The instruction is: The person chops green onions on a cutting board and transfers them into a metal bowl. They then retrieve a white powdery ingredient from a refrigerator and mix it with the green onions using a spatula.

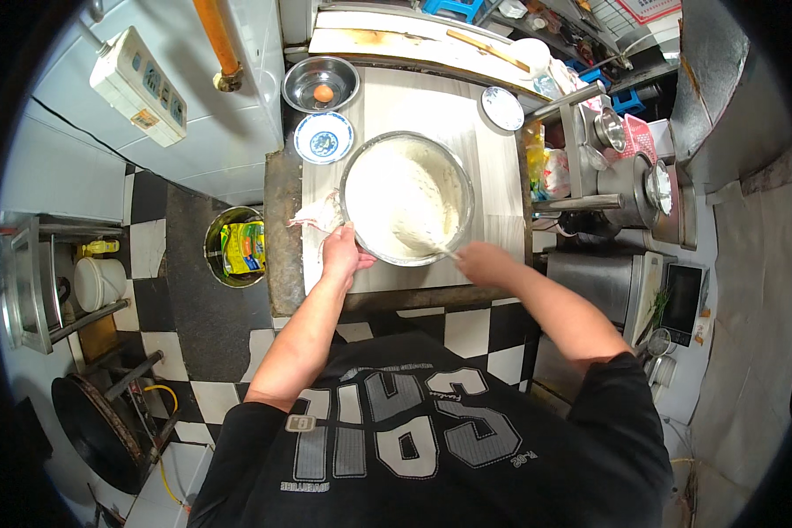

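A large metal bowl [470,218] stands on the light wood-grain table top [383,280]. Pale, thick batter or wet dough [396,178] fills much of it, partly washed out by glare. My left hand [344,256] grips the near left side of the bowl's rim. In my right hand [485,264], at the near right rim, is a thin stirring utensil [439,248]; its far end is in the pale mix, and blur hides its exact kind. A crumpled cloth or plastic bag [320,214] lies left of the bowl, by my left hand.
At the back left, a steel bowl [297,89] holds one brown egg [323,94]. A blue-and-white bowl [323,137] sits before it. A small patterned dish [502,109] rests at the back right. Metal shelving [571,152] with pots borders the right; a bin [212,264] stands left on the floor.
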The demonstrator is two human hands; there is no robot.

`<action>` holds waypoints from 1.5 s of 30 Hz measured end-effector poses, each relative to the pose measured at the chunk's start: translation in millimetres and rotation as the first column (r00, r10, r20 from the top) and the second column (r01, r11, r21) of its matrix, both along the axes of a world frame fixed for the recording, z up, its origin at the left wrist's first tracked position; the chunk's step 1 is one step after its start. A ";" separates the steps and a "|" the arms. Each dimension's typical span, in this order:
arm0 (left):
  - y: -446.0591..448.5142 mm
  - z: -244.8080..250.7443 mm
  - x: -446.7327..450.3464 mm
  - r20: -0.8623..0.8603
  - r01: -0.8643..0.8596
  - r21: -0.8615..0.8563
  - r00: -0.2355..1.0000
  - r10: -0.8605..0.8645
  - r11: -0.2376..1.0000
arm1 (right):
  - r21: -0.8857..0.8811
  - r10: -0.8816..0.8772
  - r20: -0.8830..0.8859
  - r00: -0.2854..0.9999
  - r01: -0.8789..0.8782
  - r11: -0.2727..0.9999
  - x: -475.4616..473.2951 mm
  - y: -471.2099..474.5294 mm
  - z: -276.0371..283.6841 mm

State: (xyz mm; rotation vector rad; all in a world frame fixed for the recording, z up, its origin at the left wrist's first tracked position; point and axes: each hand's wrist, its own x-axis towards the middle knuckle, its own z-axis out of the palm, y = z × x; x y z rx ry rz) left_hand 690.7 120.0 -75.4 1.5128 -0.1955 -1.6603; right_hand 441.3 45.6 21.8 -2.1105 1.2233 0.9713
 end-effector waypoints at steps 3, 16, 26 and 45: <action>-0.3 -2.3 2.3 0.003 0.030 0.000 1.000 -0.030 1.000 | 0.043 -0.195 0.196 0.961 0.190 0.981 40.6 4.9 -13.2; -7.5 -5.6 24.2 -0.001 0.150 0.006 0.989 -0.150 0.989 | -0.622 0.087 0.305 0.948 0.130 0.772 64.4 -7.8 5.3; -13.6 -4.1 32.8 0.037 0.191 0.000 0.981 -0.191 0.982 | -0.608 0.429 0.208 0.879 -0.227 0.761 -32.2 68.6 17.5; -12.9 -3.2 33.4 0.083 0.214 -0.004 0.973 -0.213 0.977 | -0.502 0.531 -0.225 0.817 -0.564 0.655 36.3 -143.1 69.1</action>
